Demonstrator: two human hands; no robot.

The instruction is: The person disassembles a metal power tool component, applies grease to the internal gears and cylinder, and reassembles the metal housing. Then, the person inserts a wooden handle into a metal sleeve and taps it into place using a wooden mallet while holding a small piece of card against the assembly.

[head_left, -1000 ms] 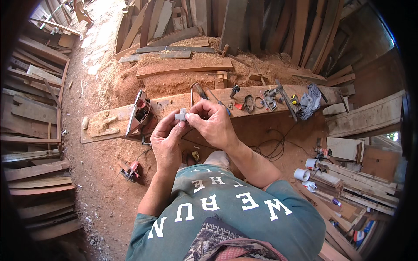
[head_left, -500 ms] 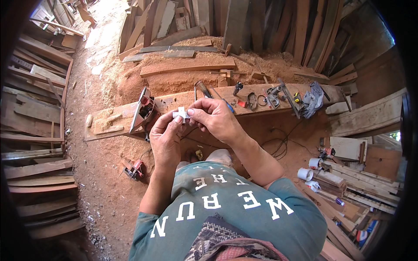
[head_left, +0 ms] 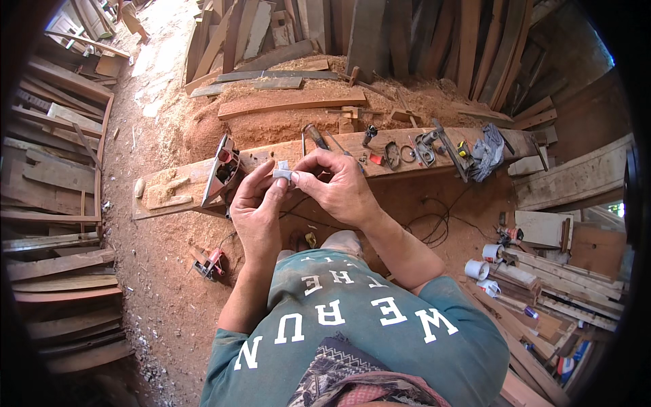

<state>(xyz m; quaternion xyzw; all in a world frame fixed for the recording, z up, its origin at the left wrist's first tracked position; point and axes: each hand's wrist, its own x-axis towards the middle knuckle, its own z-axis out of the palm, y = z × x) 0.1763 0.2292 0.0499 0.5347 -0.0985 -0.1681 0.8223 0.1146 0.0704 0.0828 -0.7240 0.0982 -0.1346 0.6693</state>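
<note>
Small pale grey, flat, folded-looking piece (head_left: 282,174) sits between my fingertips above the workbench; whether it is paper or something stiffer I cannot tell. My left hand (head_left: 259,211) pinches its left side, the thumb against the near face. On the other side, my right hand (head_left: 336,190) has thumb and forefinger closed on its right edge. A lighter flap of it stands up on the far side. Beyond my left hand, a power tool with a flat metal base (head_left: 221,169) rests on the wooden bench (head_left: 264,154).
Along the bench's right half lie small tool parts (head_left: 393,156), a yellow tape measure (head_left: 464,149) and grey gloves (head_left: 488,152). A red power tool (head_left: 213,263) is on the dusty floor, with a black cable (head_left: 441,227) nearby. Timber stacks (head_left: 61,271) stand left; white buckets (head_left: 477,270) right.
The pale piece has turned in my fingers, its near face now greyer and angled. My left fingers have shifted slightly, their tips rising on its left side. The right hand stays almost in place.
</note>
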